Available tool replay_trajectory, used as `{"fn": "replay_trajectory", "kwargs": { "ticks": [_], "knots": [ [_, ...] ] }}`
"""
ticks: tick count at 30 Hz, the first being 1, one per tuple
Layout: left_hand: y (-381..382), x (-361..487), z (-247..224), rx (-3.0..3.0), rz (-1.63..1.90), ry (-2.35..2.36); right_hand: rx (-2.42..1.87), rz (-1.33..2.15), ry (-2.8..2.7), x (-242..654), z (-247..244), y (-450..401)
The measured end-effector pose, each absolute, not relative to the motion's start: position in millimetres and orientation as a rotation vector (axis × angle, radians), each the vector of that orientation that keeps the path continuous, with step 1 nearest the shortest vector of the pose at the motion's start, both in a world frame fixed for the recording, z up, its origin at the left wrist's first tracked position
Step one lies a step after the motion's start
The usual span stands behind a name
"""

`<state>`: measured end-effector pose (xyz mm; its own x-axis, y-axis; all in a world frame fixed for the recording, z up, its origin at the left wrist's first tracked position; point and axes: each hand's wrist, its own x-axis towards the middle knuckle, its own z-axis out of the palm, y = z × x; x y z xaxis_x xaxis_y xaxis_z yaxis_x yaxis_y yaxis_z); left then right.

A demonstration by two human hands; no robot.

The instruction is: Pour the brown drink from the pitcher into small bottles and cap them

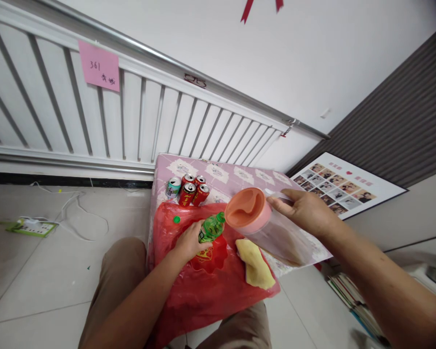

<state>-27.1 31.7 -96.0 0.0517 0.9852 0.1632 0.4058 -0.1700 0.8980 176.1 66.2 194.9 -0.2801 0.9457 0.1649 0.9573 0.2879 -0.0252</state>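
My left hand (189, 242) is wrapped round a green plastic bottle (212, 227), which leans right with its neck near a clear pitcher. That pitcher (281, 235), with an orange-pink lid (247, 209), is tilted toward the bottle; a little brownish liquid shows in its body. My right hand (301, 207) grips its handle. Below the bottle, a red scalloped dish (216, 259) rests on a red plastic sheet (203, 296). A green cap (176, 219) lies left of the bottle, and a folded yellow cloth (255, 264) lies to the right.
Several red cans (187, 194) and a teal can (173, 186) stand at the back left of the patterned table (223, 180). Behind is a white radiator (131, 116). A photo board (352, 186) leans at right, near books (354, 300). A power strip (32, 227) lies on the floor.
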Motion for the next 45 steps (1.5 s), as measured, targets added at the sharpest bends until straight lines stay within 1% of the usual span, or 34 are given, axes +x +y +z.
{"fn": "replay_trajectory", "kwargs": {
  "ticks": [45],
  "knots": [
    [32.4, -25.8, -98.6, 1.667, 1.115, 1.405, -1.791, -0.155, -2.425, 173.4, 196.6, 66.2]
  ]
}}
